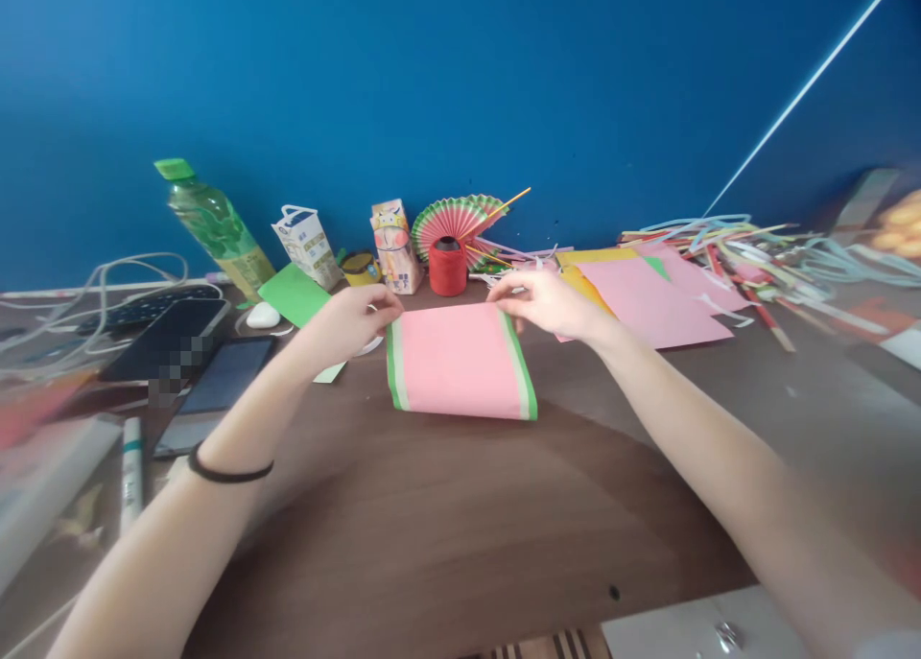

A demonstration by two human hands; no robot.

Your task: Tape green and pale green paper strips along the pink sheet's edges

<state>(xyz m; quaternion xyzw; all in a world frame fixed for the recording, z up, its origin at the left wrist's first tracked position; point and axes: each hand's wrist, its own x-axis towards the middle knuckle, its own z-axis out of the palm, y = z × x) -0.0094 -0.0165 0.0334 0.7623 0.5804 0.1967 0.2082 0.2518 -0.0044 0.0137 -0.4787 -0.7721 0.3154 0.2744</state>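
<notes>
A pink sheet of paper with pale and dark green stripes down both sides is held above the brown desk. My left hand pinches its far left corner between thumb and fingers. At the far right corner, my right hand grips the same sheet, fingers bent around the edge. The sheet curves down toward me, and its near edge looks bent under. Behind it stand a folded pink and green paper fan with thin sticks and a red spool.
A green-capped bottle, a milk carton and a drawn-on small box stand along the blue wall. Phones and a marker lie left. Pink paper sheets and tangled paper strips lie right.
</notes>
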